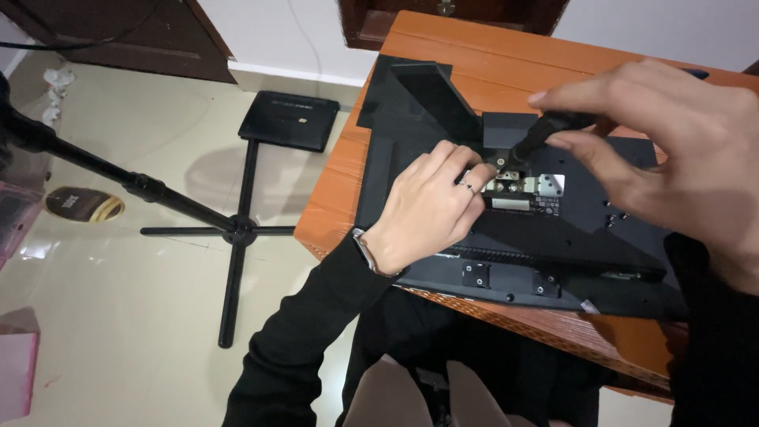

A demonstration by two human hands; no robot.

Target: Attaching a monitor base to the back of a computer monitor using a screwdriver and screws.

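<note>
Both hands worked over a monitor's back on the table.
Right hand [656, 150] pinched a screwdriver [545, 134] tilted downward; left hand [431, 205] curled, fingers steadying the bracket [522, 186] on the monitor [569, 229].

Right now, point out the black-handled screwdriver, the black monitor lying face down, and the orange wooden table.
black-handled screwdriver [553, 126], head view, on the handle below the right-hand fingers.
black monitor lying face down [577, 237], head view, on its back panel.
orange wooden table [490, 55], head view, on bare planks at the far end.
</note>
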